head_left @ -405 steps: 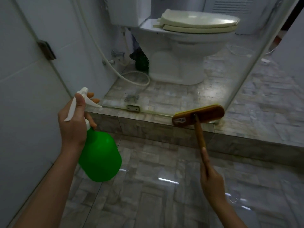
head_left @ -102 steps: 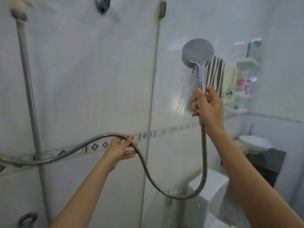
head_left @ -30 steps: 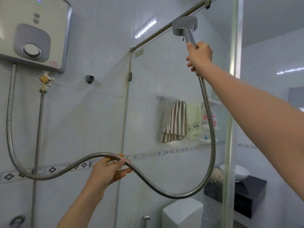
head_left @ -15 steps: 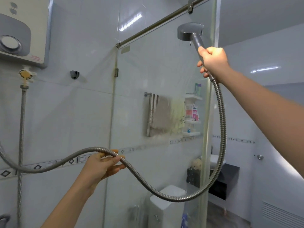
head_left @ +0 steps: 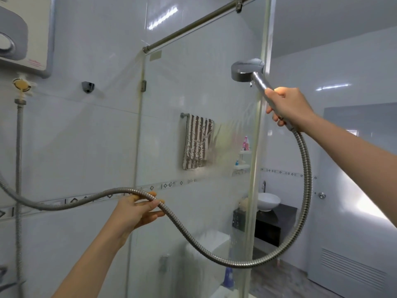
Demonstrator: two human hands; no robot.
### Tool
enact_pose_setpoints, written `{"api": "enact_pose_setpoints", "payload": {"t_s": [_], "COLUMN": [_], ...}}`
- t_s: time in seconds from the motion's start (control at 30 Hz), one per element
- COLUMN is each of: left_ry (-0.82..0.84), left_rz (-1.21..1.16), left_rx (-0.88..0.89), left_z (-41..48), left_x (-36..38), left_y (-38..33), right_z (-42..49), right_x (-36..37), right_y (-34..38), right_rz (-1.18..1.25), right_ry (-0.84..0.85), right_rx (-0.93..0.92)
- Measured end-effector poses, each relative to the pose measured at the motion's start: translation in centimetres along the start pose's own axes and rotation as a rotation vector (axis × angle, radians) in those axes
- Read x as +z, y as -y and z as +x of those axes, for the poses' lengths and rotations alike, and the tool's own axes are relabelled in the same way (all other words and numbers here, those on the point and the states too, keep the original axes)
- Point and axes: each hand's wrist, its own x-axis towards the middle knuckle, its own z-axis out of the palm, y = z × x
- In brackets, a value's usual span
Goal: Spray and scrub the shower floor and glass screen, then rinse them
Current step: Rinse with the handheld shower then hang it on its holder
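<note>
Your right hand is closed around the handle of the shower head, which sits just above your fingers and faces the wet glass screen to the left of this hand. Your left hand holds the metal hose loosely between thumb and fingers; the hose hangs in a loop under your right hand.

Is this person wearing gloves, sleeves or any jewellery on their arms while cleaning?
No. The left hand and right hand are bare, with no gloves, rings, watch or bracelets visible. Both forearms are uncovered as far as the picture shows; no sleeve appears.
</note>
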Motion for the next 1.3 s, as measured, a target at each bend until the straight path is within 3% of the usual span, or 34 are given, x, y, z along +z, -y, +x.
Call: {"api": "enact_pose_setpoints", "payload": {"t_s": [0.33,0.57,0.8,1.0,1.3], "left_ry": [0.022,0.025,-0.019,-0.115,-0.245], "left_rz": [0.007,0.021,0.046,0.067,0.080], "left_rx": [-0.052,-0.047,-0.017,0.007,0.015], "left_z": [-0.5,-0.4,0.0,0.6,1.2], "left_x": [0.4,0.4,-0.8,-3.3,-7.4], "left_y": [1.4,1.4,1.2,1.1,1.4], "right_z": [-3.8,-3.9,-2.1,0.6,4.1], "right_x": [-1.7,-0.1,4.6,10.5,20.1], "right_y": [-2.0,-2.6,-2.0,-0.9,0.5], "right_rz": [-0.058,-0.015,0.198,0.297,0.500], "right_ry": [0.131,0.110,0.012,0.011,0.055], "right_rx": [0.012,0.013,0.053,-0.004,0.070]}}
